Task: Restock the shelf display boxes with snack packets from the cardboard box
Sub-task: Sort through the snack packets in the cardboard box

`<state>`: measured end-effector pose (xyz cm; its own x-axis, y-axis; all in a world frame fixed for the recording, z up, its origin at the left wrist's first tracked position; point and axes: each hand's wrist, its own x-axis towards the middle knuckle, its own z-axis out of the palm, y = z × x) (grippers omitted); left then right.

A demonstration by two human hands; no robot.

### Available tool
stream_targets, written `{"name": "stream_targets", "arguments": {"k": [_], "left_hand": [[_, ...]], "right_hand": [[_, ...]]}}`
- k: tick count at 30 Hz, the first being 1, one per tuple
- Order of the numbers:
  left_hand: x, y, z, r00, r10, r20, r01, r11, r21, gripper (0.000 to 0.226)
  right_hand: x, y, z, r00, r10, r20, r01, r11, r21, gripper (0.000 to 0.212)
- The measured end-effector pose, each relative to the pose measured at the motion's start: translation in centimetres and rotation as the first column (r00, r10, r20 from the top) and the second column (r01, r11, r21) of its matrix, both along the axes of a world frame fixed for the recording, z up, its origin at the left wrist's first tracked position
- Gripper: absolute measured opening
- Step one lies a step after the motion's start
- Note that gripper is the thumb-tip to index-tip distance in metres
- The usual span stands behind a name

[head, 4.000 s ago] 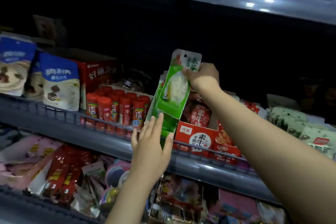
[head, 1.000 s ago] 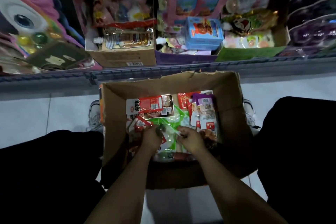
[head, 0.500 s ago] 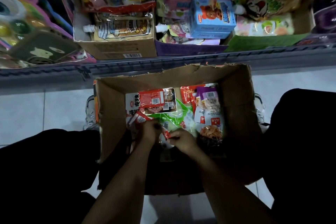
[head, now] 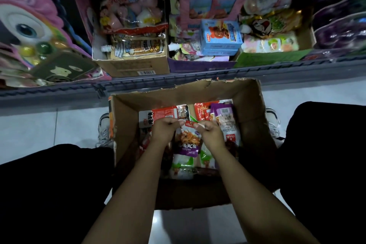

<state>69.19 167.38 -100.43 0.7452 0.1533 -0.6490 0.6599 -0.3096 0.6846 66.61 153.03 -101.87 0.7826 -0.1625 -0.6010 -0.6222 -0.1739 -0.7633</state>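
Purple packet [head: 188, 140] pinched between both hands.

You have two hands, left [head: 165, 129] and right [head: 208, 131], over one cardboard box [head: 251, 105]. Green packets [head: 183, 164] low in it: at least two, exact count unclear. Shelf [head: 158, 83]: three display boxes, brown [head: 134, 66], purple [head: 198, 65], green [head: 267, 58]. One blue carton [head: 220, 37].

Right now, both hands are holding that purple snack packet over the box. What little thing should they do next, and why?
Probably lift the purple packet straight up out of the cardboard box. The left hand and right hand both pinch its top edge, and it hangs above the other packets, so it looks free to rise toward the shelf.
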Motion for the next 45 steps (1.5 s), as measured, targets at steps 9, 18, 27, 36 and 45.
{"name": "stream_targets", "arguments": {"k": [9,18,27,36,45], "left_hand": [[2.6,-1.1,9.7,0.992,-0.047,0.118,0.053,0.997,-0.052,0.024],[5.1,-0.8,23.1,0.925,-0.244,0.291,0.266,0.963,-0.037,0.024],[6.5,0.2,33.6,0.896,-0.163,0.414,0.259,0.947,-0.189,0.037],[8.1,1.6,37.8,0.886,0.119,0.447,0.157,0.831,-0.534,0.042],[11.1,1.4,40.7,0.516,0.061,0.855,0.059,0.993,-0.106,0.024]], "right_hand": [[3.3,-1.4,9.3,0.959,-0.069,0.275,0.054,0.997,0.063,0.017],[4.7,-2.3,21.6,0.879,-0.005,0.476,-0.042,0.995,0.087,0.028],[7.2,-2.8,33.5,0.804,0.118,0.582,-0.166,0.986,0.030,0.018],[11.2,-1.5,41.2,0.729,0.245,0.640,-0.246,0.965,-0.090,0.019],[15.3,-0.5,48.1,0.546,0.423,0.723,-0.035,0.874,-0.485,0.020]]}}
